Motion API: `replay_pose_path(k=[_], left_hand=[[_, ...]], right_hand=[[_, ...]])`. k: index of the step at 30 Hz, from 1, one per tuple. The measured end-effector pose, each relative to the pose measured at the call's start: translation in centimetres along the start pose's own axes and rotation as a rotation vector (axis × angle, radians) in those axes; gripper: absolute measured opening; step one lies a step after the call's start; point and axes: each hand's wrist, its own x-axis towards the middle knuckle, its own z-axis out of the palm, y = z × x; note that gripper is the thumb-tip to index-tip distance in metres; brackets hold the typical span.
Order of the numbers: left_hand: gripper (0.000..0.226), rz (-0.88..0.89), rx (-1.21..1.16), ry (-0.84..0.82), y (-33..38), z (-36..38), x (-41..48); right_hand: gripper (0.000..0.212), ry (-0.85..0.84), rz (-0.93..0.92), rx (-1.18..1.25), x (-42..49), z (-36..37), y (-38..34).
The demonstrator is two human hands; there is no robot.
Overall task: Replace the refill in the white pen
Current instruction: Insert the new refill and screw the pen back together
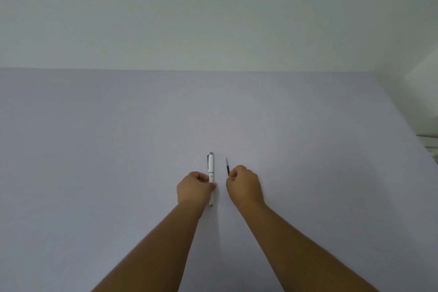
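The white pen (pixel 211 168) lies lengthwise on the pale lilac table (pixel 118 149), its grey cap end and clip pointing away from me. My left hand (pixel 194 188) is closed around its middle, thumb on the barrel. Just to the right, my right hand (pixel 245 185) pinches a thin dark refill (pixel 227 165), whose tip points away from me. The refill's near end is hidden inside my fingers. The pen and refill run parallel, a small gap apart.
A plain white wall (pixel 213 19) rises behind the table's far edge. At the right the table's edge (pixel 407 125) slants toward me, with a pale object (pixel 430 144) beyond it.
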Motion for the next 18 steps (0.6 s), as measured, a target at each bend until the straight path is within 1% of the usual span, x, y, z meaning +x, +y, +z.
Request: replay_pose_path(k=[18], left_hand=[[0.012,0.016,0.051,0.026,-0.51,0.24,-0.02]], right_hand=[[0.011,0.005,-0.033,0.048,-0.66,0.37,0.34]])
